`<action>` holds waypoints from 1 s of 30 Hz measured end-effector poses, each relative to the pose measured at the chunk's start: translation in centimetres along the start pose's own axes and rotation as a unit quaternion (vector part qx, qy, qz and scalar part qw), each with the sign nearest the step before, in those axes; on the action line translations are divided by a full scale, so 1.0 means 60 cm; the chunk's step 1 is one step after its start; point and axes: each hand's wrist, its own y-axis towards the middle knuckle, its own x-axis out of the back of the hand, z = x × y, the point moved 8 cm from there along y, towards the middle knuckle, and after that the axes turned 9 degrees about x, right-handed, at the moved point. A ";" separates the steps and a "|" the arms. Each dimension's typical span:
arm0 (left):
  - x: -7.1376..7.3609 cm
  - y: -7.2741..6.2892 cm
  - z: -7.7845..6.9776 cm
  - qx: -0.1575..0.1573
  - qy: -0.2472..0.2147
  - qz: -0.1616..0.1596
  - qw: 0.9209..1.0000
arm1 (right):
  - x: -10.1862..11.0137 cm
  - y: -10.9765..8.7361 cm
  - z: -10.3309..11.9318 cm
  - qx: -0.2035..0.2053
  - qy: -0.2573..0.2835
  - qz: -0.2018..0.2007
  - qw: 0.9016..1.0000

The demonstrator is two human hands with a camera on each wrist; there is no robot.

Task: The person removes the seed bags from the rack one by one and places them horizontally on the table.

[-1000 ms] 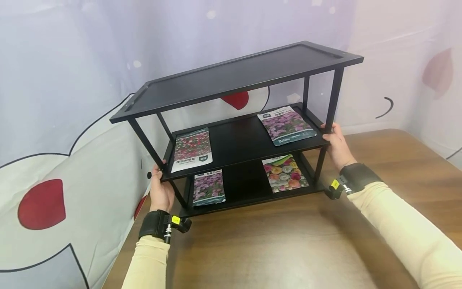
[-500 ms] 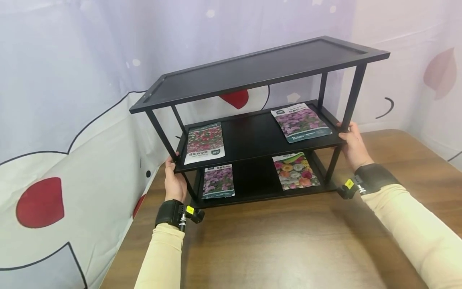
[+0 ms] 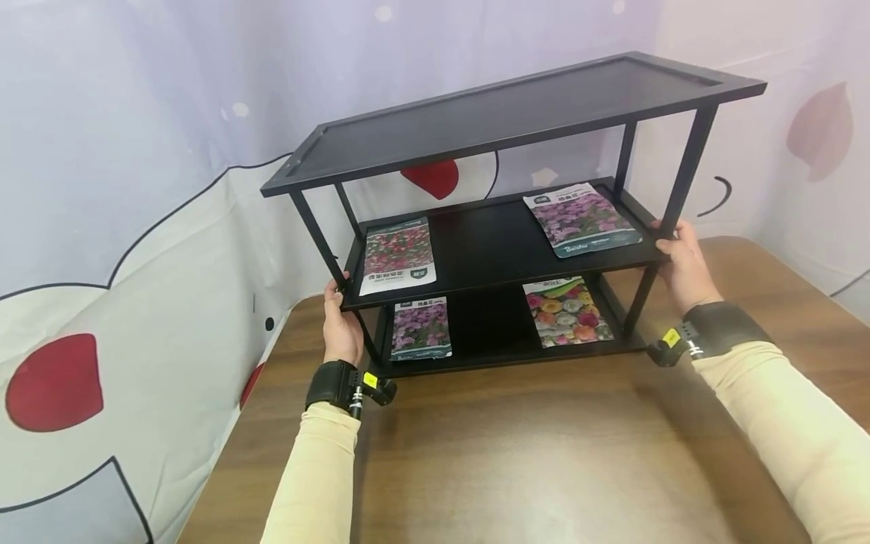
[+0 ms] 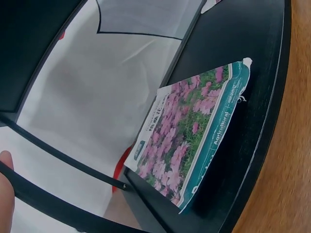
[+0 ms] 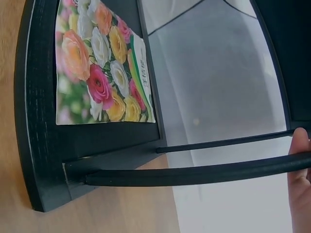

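A black three-tier shelf rack [image 3: 516, 113] stands at an angle over the table, its right end higher in the head view. My left hand [image 3: 342, 329] grips the middle tier at its front left corner post. At the opposite end, my right hand [image 3: 685, 264] holds the same tier by the right front post. On the middle tier lie a red-flower seed packet [image 3: 398, 253] and a purple-flower seed packet [image 3: 581, 215]. Below them, the bottom tier carries another purple-flower packet [image 4: 182, 131] and a packet with multicoloured blooms [image 5: 104, 68]. Whether the rack touches the table cannot be told.
The brown wooden table [image 3: 516, 453] extends in front of the rack and to its right. Behind and to the left hangs a pale patterned cloth [image 3: 170, 317], close to the rack's back.
Both hands have shifted the rack to the right, with the packets staying on their tiers. The rack also sits slightly higher in the head view, which itself has moved a little.
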 end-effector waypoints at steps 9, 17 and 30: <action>-0.005 0.000 0.002 0.004 0.017 0.000 1.000 | 0.002 0.005 0.007 0.000 -0.015 -0.014 1.000; 0.002 0.000 0.004 0.018 0.032 0.003 0.999 | -0.001 -0.004 0.001 -0.015 -0.009 -0.030 0.999; -0.007 -0.011 -0.015 0.055 0.115 0.027 0.991 | 0.018 -0.028 0.006 -0.064 -0.144 -0.097 0.983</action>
